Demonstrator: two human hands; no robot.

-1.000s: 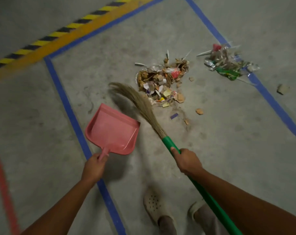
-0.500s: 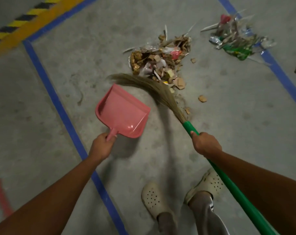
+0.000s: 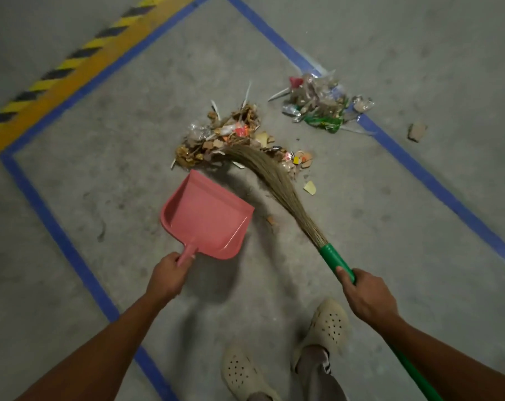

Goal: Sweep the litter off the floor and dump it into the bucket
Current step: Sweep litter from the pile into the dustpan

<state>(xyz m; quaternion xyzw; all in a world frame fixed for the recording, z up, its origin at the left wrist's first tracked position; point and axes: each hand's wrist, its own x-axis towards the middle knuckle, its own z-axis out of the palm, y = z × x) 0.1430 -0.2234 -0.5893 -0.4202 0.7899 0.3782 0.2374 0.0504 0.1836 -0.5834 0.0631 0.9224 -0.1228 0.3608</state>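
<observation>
My left hand (image 3: 170, 274) grips the handle of a pink dustpan (image 3: 208, 217), whose open mouth faces a pile of paper and cardboard litter (image 3: 231, 134) on the concrete floor. My right hand (image 3: 367, 296) grips the green handle of a broom (image 3: 277, 180). The straw bristles curve left and lie across the near side of the pile, just beyond the dustpan's lip. A second pile of plastic wrappers (image 3: 320, 105) lies further right, on the blue line. Loose scraps (image 3: 309, 187) lie beside the bristles. No bucket is in view.
Blue tape lines (image 3: 60, 241) frame the floor area, and a yellow-and-black hazard stripe (image 3: 57, 70) runs at the upper left. A stray brown scrap (image 3: 416, 132) lies outside the right line. My feet in beige clogs (image 3: 329, 322) stand below the hands.
The broom's bristles have swung right and onto the near edge of the litter pile. The dustpan has moved forward, closer to the pile. Some scraps have spread to the pile's right.
</observation>
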